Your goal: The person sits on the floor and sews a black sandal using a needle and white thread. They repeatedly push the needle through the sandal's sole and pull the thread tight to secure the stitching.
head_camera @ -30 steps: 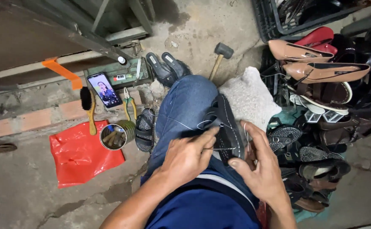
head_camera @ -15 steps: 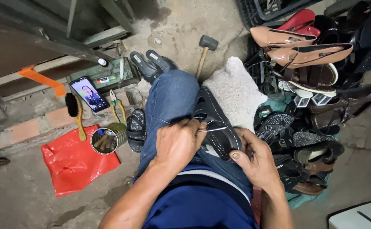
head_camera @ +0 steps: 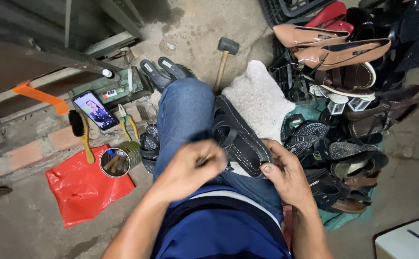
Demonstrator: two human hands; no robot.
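Observation:
A black sandal [head_camera: 238, 136] with white stitching along its edge lies across my knee, which is in blue jeans [head_camera: 183, 112]. My right hand [head_camera: 286, 175] grips the sandal's near end from the right side. My left hand [head_camera: 190, 168] is closed over the sandal's left edge, pinching something thin that I cannot make out through the blur. A white woolly cloth [head_camera: 257, 96] lies under the sandal on my other leg.
Left on the floor: a red plastic bag [head_camera: 82, 189], a tin [head_camera: 116, 162] of tools, a brush [head_camera: 81, 132], pliers [head_camera: 127, 120], a phone [head_camera: 96, 110] with a lit screen. A hammer [head_camera: 224, 55] lies ahead. Shoes and sandals [head_camera: 348, 96] are heaped at right. A white box [head_camera: 408, 242] sits lower right.
My left hand has pulled down and left along the sandal's edge, away from the strap. The view has shifted slightly. My right hand keeps its grip.

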